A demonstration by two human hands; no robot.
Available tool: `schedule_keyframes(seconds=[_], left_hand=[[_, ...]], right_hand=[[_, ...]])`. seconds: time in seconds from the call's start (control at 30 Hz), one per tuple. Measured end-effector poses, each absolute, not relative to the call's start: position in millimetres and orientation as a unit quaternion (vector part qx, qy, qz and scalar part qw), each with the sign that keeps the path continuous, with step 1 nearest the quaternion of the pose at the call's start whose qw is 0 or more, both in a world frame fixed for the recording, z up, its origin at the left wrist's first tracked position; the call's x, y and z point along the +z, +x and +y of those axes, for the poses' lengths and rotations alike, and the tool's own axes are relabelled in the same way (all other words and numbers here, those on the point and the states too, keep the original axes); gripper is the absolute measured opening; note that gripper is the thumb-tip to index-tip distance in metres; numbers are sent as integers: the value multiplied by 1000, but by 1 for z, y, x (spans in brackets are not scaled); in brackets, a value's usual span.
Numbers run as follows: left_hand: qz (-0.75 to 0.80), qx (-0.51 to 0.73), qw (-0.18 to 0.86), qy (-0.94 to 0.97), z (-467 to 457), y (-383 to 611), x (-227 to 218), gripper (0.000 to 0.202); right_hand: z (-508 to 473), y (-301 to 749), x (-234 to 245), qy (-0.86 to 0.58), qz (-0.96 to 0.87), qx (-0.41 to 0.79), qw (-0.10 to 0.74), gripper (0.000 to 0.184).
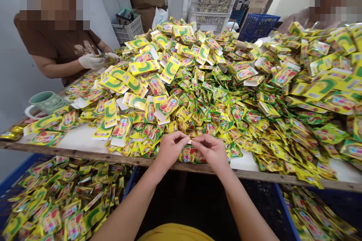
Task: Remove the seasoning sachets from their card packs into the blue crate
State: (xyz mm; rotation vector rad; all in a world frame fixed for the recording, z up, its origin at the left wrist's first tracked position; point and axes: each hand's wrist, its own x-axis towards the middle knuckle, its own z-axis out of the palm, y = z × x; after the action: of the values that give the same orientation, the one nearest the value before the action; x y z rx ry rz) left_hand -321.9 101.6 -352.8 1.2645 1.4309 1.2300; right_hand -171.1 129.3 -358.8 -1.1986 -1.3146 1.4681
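At the table's front edge, my left hand (171, 147) and my right hand (211, 151) meet over a small yellow printed carton (187, 155). Thumb and fingers of each hand are pinched together at the carton's upper edge, where a small pale flap shows between the fingertips. Part of the carton is hidden behind my right fingers. Just beyond my hands lies a heap of small green and yellow sachets (209, 98). Flat yellow cartons (169, 69), some with open white end flaps, are piled on and around the sachets.
Blue crates of filled cartons stand below the table, one at the left (65, 196) and one at the right (313, 214). A green mug (46, 101) sits at the left. A gloved co-worker (56, 45) works there; another person is at the right. Stacked white crates (212, 0) stand behind.
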Motion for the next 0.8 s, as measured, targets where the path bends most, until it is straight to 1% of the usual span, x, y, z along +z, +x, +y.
schedule_keyframes(seconds=[0.1, 0.3, 0.43, 0.5, 0.6, 0.7, 0.8], left_hand=[[554, 500, 402, 531, 99, -325, -357, 14], [487, 531, 271, 638, 86, -332, -372, 13], [434, 542, 250, 675, 83, -334, -384, 17], [423, 535, 254, 686, 82, -333, -388, 20], [426, 514, 260, 697, 80, -331, -392, 23], [432, 488, 254, 715, 75, -331, -394, 30], [432, 471, 242, 730, 71, -331, -397, 33]], right_hand=[[129, -171, -362, -470, -539, 563, 415, 28], [121, -167, -374, -407, -642, 479, 438, 16], [113, -165, -371, -387, -693, 393, 464, 5], [107, -164, -373, -380, -714, 341, 479, 8], [95, -165, -381, -380, -736, 278, 486, 19], [85, -164, -387, -378, -752, 249, 480, 30], [80, -149, -385, -383, -766, 235, 460, 35]])
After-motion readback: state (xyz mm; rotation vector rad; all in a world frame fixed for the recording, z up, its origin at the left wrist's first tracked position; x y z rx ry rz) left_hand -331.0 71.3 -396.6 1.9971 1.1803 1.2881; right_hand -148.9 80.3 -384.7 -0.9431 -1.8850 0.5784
